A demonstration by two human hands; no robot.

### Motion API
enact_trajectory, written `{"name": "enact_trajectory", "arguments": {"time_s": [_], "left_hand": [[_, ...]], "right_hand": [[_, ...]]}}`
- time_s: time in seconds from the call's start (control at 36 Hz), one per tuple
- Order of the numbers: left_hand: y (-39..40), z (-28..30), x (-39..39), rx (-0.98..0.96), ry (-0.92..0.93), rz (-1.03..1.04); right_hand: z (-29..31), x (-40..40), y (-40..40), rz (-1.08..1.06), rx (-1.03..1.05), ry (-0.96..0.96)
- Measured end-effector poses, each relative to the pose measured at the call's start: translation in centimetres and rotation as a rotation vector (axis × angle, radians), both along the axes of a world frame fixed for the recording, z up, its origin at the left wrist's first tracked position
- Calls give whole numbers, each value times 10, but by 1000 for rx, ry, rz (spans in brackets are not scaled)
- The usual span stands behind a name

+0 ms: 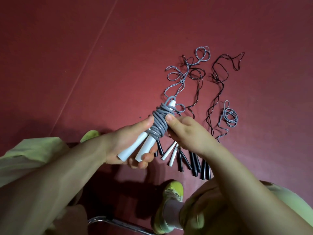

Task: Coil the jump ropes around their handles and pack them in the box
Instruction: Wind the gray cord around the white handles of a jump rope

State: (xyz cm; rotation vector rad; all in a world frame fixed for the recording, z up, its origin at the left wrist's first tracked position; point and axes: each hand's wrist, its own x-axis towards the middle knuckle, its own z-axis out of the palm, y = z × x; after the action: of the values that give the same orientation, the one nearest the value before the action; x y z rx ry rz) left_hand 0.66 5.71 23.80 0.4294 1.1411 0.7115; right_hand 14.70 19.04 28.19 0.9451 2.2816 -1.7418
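Note:
My left hand [128, 143] grips a pair of white handles [142, 146] held side by side above the floor. A grey rope [159, 122] is coiled thickly around their upper part, with a short loop sticking up at the top. My right hand [188, 133] pinches the coil from the right, thumb on the rope. On the floor beyond lie more jump ropes: white handles [171, 153] with loose grey cord [177, 77], and several black handles [196, 165] with tangled black cord [218, 78]. No box is in view.
The floor [84, 48] is dark red with a thin pale seam line running diagonally at the left. My feet in yellow-green shoes [171, 197] stand below. A chrome chair frame [108, 223] shows at the bottom edge.

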Motion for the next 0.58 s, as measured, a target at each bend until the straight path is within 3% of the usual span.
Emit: {"name": "enact_trajectory", "arguments": {"time_s": [0.11, 0.22, 0.44, 0.58], "left_hand": [[1, 9, -1, -85, 245, 15], [5, 18, 3, -26, 364, 27], [0, 12, 8, 62, 688, 64], [2, 10, 6, 77, 740, 0]], "right_hand": [[-3, 1, -3, 7, 136, -56], [0, 1, -5, -4, 189, -86], [-8, -2, -12, -71, 38, -83], [-11, -4, -13, -120, -47, -42]]}}
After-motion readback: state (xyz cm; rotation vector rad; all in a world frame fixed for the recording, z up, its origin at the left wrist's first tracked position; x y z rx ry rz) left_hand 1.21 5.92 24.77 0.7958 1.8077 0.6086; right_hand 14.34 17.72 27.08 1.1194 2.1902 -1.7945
